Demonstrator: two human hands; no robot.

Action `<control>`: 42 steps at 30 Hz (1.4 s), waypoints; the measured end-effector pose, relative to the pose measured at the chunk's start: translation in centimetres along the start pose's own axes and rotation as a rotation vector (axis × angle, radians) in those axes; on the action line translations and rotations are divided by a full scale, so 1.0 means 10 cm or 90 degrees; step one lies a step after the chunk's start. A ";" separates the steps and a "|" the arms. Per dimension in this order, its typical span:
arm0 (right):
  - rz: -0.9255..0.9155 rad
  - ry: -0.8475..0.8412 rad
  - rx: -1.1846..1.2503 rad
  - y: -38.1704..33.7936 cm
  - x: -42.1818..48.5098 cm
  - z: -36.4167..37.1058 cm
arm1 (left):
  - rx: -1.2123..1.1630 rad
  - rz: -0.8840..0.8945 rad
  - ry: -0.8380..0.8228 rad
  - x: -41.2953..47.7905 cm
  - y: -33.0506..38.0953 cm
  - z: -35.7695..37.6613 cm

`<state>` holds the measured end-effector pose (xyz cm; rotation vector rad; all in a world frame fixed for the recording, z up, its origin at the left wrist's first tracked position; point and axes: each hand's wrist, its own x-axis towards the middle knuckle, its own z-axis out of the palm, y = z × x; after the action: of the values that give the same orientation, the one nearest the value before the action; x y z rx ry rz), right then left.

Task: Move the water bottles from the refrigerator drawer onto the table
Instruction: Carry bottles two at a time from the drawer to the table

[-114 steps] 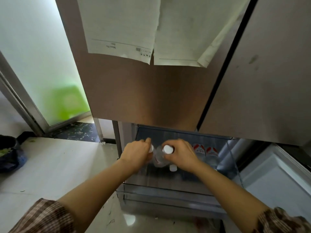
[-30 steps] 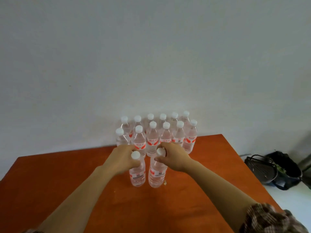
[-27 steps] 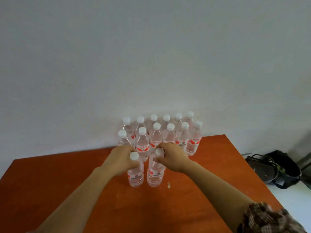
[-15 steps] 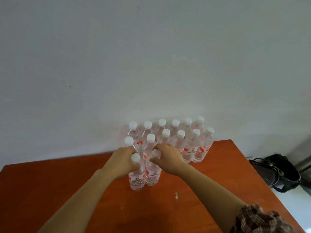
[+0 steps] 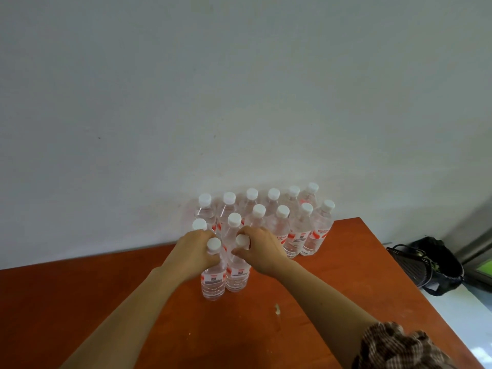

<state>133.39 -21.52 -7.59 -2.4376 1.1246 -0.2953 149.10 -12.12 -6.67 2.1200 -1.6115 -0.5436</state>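
Where the two hands meet at the near side of the bottle group, the items are as follows.

1. Left hand (image 5: 194, 255): grips the neck of the left front bottle (image 5: 213, 282) just under its white cap. Its fingers are curled round the neck, with the tips hidden behind it.
2. Right hand (image 5: 262, 253): wrapped the same way round the neck of the right front bottle (image 5: 237, 275). The thumb is on the near side and the fingers (image 5: 255, 232) are curled over the far side, tips out of sight.
3. Both held bottles: upright, bases apparently down on the tabletop (image 5: 80, 302). They stand just beside each other; whether they touch cannot be told.
4. Standing bottles (image 5: 298, 230): two rows against the wall (image 5: 239, 89), twelve white caps countable. The front row hides the lower halves of the back row, and the hands cover part of the leftmost ones. The label print is unreadable.
5. Tabletop: orange-brown, with its near edge and left end cut off by the frame. It carries one pale scrap (image 5: 277, 309) of unclear kind.
6. Checked sleeve (image 5: 394, 347): lower right, cut off.
7. Dark basket (image 5: 426, 265): on the floor to the right of the table, contents hard to make out.
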 end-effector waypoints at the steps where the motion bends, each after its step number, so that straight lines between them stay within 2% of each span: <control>1: 0.005 -0.010 0.007 0.00 0.00 -0.01 | -0.008 -0.002 0.004 0.00 -0.01 0.01; 11: 0.035 -0.048 -0.008 -0.01 -0.08 0.01 | 0.017 -0.004 0.038 -0.12 -0.01 0.04; 19: 0.038 -0.017 0.006 0.06 -0.25 -0.06 | 0.132 -0.011 0.084 -0.21 0.18 0.04; 23: 0.062 0.022 0.019 0.18 -0.45 -0.18 | 0.168 0.050 0.149 -0.23 0.45 0.05; 27: 0.106 0.062 -0.010 0.47 -0.78 -0.43 | 0.167 0.119 0.140 -0.16 0.89 0.26; 32: 0.214 0.104 -0.132 1.02 -1.52 -0.87 | 0.177 0.188 0.065 -0.13 1.70 0.85; 37: 0.336 0.126 -0.172 1.65 -2.65 -1.26 | 0.191 0.280 -0.025 -0.49 2.69 1.59; 42: 0.457 0.158 -0.190 2.21 -4.11 -1.50 | 0.196 0.339 -0.093 -1.23 3.73 2.42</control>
<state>86.53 -7.31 -5.25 -2.0727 2.1851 -0.2093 103.03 -11.39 -5.77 1.7518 -2.3593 -0.2900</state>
